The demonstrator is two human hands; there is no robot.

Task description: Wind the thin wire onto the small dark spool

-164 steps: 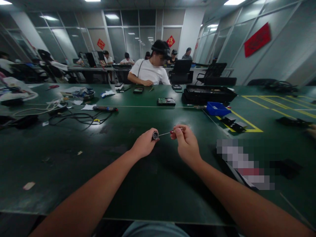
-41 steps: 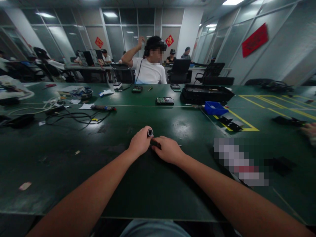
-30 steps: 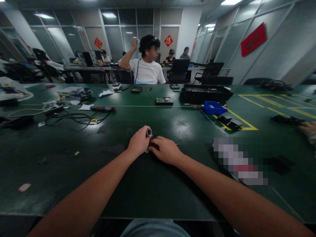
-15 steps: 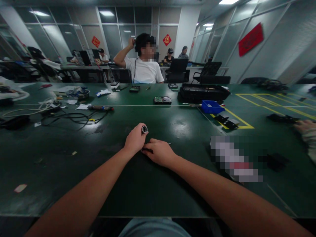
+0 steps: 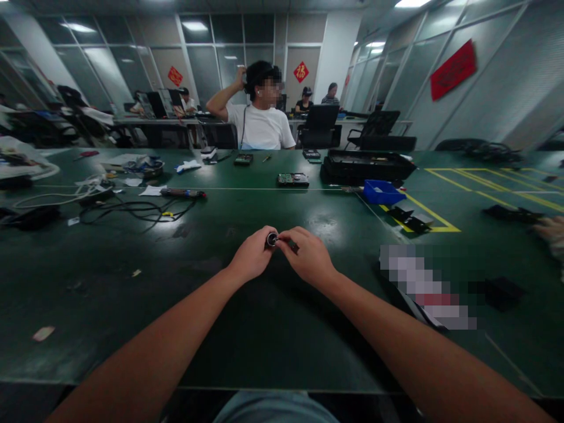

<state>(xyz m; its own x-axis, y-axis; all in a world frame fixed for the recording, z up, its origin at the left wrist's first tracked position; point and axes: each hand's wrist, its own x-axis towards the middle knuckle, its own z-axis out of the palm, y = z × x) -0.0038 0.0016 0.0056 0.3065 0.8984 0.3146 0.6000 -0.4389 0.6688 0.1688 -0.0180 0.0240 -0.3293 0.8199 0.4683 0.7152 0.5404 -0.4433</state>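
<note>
My left hand [image 5: 252, 254] is wrapped round a short dark tube [image 5: 272, 239], whose round, metal-rimmed end faces me. The rest of the tube is hidden in the fingers. Close against it on the right is my right hand [image 5: 307, 251], with thumb and forefinger pinched together at the tube's mouth. Something small and thin seems to be between these fingertips, too small to name. Both hands are above the green table [image 5: 238, 346], near its middle.
Beyond my hands lies a hard drive [image 5: 293, 180]. A black case [image 5: 368, 167] and a blue bin [image 5: 382, 192] stand at the back right. Black cables [image 5: 127, 210] and a screwdriver-like tool [image 5: 183, 192] lie left. A person [image 5: 264, 126] sits opposite.
My right hand has risen from the tabletop to the tube's mouth, fingertips pinched. My left hand has shifted slightly right and nearer the right hand, still holding the tube.
</note>
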